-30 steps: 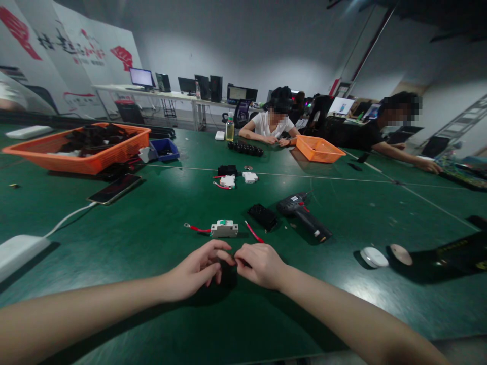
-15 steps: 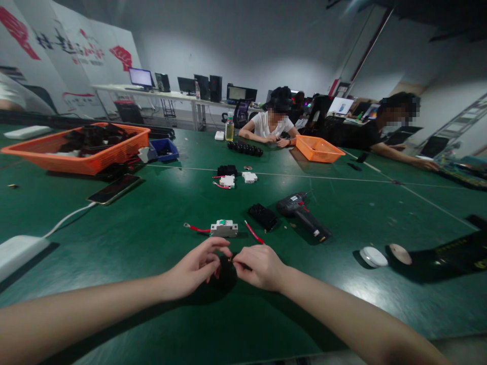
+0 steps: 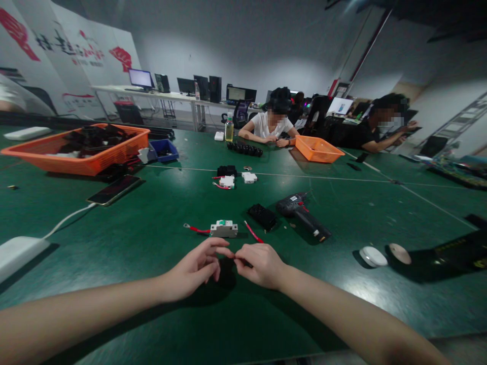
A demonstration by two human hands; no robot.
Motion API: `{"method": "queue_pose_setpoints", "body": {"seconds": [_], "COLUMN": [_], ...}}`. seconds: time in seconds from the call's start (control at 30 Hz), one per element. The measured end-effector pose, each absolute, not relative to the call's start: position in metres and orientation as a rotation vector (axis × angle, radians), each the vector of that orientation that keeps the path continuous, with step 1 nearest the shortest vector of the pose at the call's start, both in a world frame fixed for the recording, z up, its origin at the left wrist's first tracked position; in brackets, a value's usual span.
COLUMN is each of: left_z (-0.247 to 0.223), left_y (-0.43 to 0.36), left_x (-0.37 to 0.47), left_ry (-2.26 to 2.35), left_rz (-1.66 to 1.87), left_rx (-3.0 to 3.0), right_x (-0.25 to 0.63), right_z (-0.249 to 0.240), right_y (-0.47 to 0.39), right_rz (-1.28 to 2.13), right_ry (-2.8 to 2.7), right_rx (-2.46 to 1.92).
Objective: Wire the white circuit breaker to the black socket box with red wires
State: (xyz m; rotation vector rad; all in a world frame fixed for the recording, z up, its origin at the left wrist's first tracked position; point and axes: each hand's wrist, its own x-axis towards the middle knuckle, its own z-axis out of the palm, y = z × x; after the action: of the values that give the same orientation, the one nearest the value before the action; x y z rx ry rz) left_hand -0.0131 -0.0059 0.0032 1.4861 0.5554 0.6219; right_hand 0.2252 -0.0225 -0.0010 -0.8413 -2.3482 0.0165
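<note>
Item: white switch (image 3: 224, 229) with a green lever, on the green tabletop (image 3: 171, 203), just beyond the 2 hands. A short red wire (image 3: 198, 229) leaves its left end, tipped with a metal ring.

Item: loose red wire (image 3: 253, 232), slanting beside the switch; its near end disappears behind the right hand.

Left hand (image 3: 200, 266): grip spread, fingers partly bent, thumb apart from the forefinger, which reaches to the right fingertips (touching or barely short, cannot tell).

Right hand (image 3: 262, 266): grip pressed together at thumb and forefinger; whether something small is pinched there cannot be told.

Beyond the right hand: black block (image 3: 262, 216), lying flat; next to it, a cordless drill (image 3: 300, 210), on its side, handle toward the near right.

Right side: white round lid (image 3: 374, 257), near a dark, blurred container (image 3: 445, 256).

Farther along the middle: 2 small white switches (image 3: 227, 182), 1 of them with red wires, and a black part (image 3: 227, 171) just behind.

Left side: phone (image 3: 116, 190), near an orange basket (image 3: 76, 165) of black parts; blue bin (image 3: 165, 154) beside the basket.

Far side: bottle (image 3: 229, 131) of yellowish liquid, upright; second orange basket (image 3: 317, 156), near a person in a white shirt (image 3: 262, 124).
</note>
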Motion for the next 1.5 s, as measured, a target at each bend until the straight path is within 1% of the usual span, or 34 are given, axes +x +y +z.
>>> {"method": "queue_pose_setpoints", "body": {"seconds": [0.17, 0.53, 1.1, 1.5], "left_z": [0.0036, 0.0043, 0.0077, 0.0016], "left_y": [-0.0048, -0.0058, -0.0057, -0.0045], "left_x": [-0.0117, -0.0116, -0.0118, -0.0124], "left_ry": [0.601, 0.538, 0.575, 0.583], "left_rz": [0.584, 0.554, 0.613, 0.524], "left_rx": [1.465, 1.465, 1.472, 1.471], "right_x": [0.2243, 0.2253, 0.2243, 0.2261], "right_z": [0.0004, -0.0007, -0.0003, -0.0016], "right_y": [-0.0241, -0.0231, -0.0233, -0.0231], "right_rz": [-0.023, 0.005, 0.004, -0.017], "right_ry": [-2.347, -2.33, -2.342, -2.322], "right_rx": [-0.802, -0.844, -0.771, -0.776]}}
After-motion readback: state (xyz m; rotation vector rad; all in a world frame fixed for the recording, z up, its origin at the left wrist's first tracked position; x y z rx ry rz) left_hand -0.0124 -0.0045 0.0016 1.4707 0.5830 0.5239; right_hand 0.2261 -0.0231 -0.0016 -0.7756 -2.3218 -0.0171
